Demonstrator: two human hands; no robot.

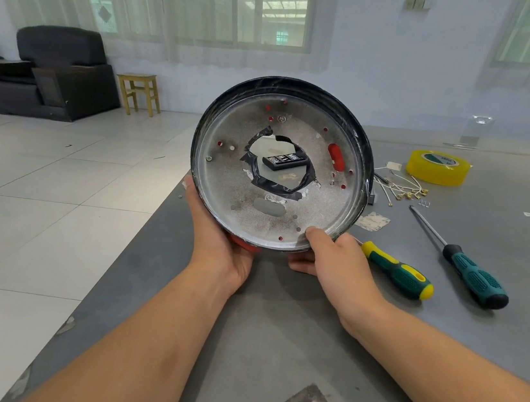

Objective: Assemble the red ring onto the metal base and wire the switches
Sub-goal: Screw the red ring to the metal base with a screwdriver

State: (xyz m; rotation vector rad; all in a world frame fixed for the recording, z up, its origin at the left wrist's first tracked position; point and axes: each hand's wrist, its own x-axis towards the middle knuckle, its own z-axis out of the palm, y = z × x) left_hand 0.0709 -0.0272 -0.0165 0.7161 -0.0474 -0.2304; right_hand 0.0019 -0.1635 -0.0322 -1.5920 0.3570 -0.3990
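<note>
I hold the round metal base (225, 182) tilted up above the grey table, its inner face toward me. It has a dark taped rim and a ragged central hole edged with black tape. Red of the ring (336, 156) shows through a slot and small holes, and a red edge peeks below the rim. My left hand (218, 238) grips the lower left rim from beneath. My right hand (333, 260) grips the lower right rim, thumb inside the dish. Through the hole a black switch block (284, 162) lies on the table.
On the grey table (272, 336) to the right lie a yellow-green screwdriver (397, 271), a teal screwdriver (464, 261), white wires with brass terminals (400, 188) and a yellow tape roll (438, 167). The table's left edge runs diagonally beside a tiled floor; a sofa and stool stand far left.
</note>
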